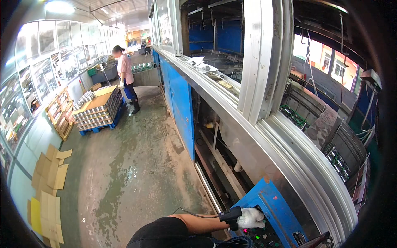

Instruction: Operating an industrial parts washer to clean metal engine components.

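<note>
My left hand, in a white knit glove, rests on a dark control panel at the lower right. Its fingers look curled and closed against the panel; whatever lies under them is hidden. Beside the glove glow a red light and a green light. A black device with a cable is strapped to my wrist. The panel sits beside a blue metal housing. My right hand is out of the picture.
A long machine with aluminium window frames and blue panels runs along my right. Ahead, a person in a pink top stands by a pallet of stacked metal cans. Cardboard sheets lean against the left wall. The floor is wet.
</note>
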Tool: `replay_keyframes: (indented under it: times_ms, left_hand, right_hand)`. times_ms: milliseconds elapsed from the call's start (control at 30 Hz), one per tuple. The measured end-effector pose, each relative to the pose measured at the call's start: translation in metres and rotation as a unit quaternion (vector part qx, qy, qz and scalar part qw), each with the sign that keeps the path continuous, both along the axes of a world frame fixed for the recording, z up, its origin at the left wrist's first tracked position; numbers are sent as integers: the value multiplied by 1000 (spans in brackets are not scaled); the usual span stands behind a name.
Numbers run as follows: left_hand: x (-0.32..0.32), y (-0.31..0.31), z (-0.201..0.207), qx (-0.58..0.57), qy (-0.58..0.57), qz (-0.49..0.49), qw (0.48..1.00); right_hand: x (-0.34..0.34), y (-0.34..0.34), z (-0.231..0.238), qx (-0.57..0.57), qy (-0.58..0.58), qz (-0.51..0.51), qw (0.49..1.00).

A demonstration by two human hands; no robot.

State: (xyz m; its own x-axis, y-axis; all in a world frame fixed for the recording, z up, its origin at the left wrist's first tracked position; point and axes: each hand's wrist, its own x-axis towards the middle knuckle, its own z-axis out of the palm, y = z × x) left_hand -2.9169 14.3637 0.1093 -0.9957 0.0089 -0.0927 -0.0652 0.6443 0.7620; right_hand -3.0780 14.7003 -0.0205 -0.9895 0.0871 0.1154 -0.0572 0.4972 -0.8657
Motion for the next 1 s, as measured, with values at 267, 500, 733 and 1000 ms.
replay_keyframes:
  times_ms: [267, 500, 733, 1000]
  left_hand:
    - [2, 0, -1, -7, 5, -2, 1000]
    - [0, -1, -6, 5, -6, -9, 1000]
    - [2, 5, -38, -99, 193, 55, 975]
    - [-7, 5, -30, 52, 114, 3, 992]
  right_hand:
    - [0, 4, 0, -3, -1, -3, 1000]
    - [9, 17, -1, -13, 1, -20, 1000]
    - [26, 72, -38, -219, 13, -73, 973]
    - [37, 107, -80, -180, 51, -207, 960]
